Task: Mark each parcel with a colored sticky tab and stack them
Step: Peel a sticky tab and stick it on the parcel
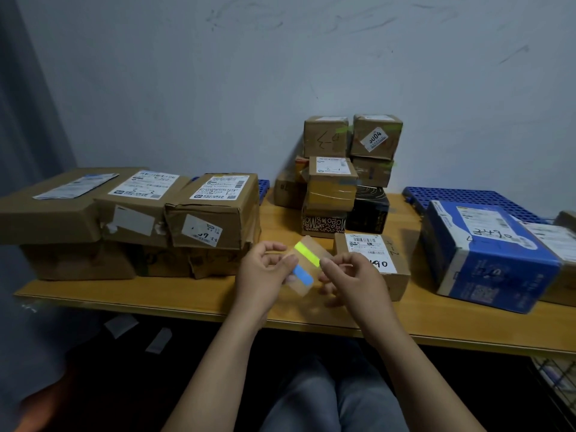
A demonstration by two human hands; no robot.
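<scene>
Sticky-tab sheet [311, 269], yellow and blue strips, pinched in left hand [265, 271] fingers; right hand [357, 277] fingers nip its three-o'clock edge over the table [187, 294].

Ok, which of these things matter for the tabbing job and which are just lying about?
Job: tab sheet with yellow tab and blue tab; small parcel behind it; blue parcel; back stack; brown parcels, left.
Lying about: blue grid mat; paper scraps on floor; wire basket.

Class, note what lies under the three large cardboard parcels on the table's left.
A lower layer of brown cardboard boxes; only their front faces show. Their tops and any labels are covered by the parcels above.
</scene>
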